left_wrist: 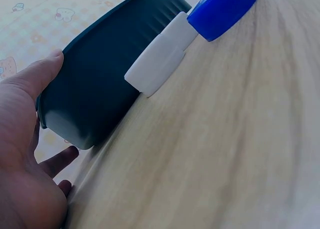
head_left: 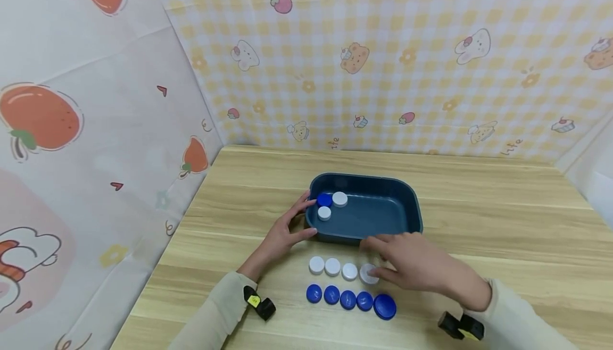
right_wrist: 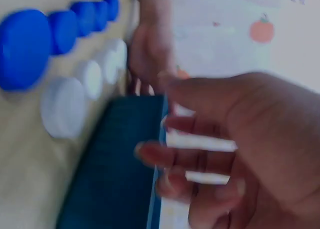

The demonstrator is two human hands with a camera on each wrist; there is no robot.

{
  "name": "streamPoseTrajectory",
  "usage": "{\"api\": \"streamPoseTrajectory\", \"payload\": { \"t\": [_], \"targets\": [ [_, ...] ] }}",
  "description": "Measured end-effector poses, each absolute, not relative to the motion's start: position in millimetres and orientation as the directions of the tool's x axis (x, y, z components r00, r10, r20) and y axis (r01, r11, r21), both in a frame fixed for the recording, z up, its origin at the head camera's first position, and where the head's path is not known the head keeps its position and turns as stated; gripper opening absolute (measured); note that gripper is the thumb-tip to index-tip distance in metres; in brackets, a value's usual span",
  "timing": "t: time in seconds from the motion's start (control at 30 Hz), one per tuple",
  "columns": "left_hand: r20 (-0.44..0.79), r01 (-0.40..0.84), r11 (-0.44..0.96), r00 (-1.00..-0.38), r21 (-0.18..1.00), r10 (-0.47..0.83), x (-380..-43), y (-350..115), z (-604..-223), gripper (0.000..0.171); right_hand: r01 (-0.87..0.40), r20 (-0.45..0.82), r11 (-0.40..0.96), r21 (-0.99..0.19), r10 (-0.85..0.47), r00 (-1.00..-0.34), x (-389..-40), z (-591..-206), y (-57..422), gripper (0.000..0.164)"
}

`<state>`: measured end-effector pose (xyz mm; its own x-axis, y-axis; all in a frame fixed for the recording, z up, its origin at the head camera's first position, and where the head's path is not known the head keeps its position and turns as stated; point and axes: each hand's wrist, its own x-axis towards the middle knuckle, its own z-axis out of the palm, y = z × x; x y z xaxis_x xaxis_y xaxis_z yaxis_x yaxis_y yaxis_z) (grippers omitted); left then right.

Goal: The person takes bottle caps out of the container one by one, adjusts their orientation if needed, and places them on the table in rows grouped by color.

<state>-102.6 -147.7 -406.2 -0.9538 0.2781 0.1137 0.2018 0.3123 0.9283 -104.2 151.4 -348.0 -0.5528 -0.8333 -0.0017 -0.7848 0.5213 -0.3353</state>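
My left hand [head_left: 286, 231] rests at the left end of a dark teal tray [head_left: 415, 206], its fingers spread and fairly straight. In the left wrist view its thumb [left_wrist: 47, 71] lies on the tray's rim. Inside the tray, by that end, sit a blue cap [head_left: 324, 200] and two white caps, one at the back [head_left: 340, 199] and one nearer [head_left: 324, 213]. My right hand [head_left: 416, 259] hovers by the tray's front right, fingers loosely bent around nothing. Its thumb overlaps the rightmost white cap [head_left: 367, 274] in the head view; the right wrist view shows this cap [right_wrist: 63, 108] apart from the fingers.
A row of several white caps [head_left: 332, 267] lies in front of the tray. Nearer me runs a row of several blue caps [head_left: 348, 300], ending at the right in a larger blue cap [head_left: 385, 306]. Patterned cloth [head_left: 354, 89] rises behind the wooden table [head_left: 503, 233].
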Motion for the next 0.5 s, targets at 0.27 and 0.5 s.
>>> {"api": "streamPoseTrajectory", "payload": {
  "t": [0.27,0.5],
  "targets": [
    [0.116,0.206,0.319,-0.953,0.925,0.279,-103,-149,-406,0.059,-0.757,0.098,0.368,-0.540,-0.866,-0.491,-144,-344,151,0.042],
    [0.109,0.195,0.319,-0.957,0.927,0.269,-102,-147,-405,0.059,-0.635,0.004,0.382,-0.671,-0.855,-0.518,-180,-351,147,0.050]
  ]
}}
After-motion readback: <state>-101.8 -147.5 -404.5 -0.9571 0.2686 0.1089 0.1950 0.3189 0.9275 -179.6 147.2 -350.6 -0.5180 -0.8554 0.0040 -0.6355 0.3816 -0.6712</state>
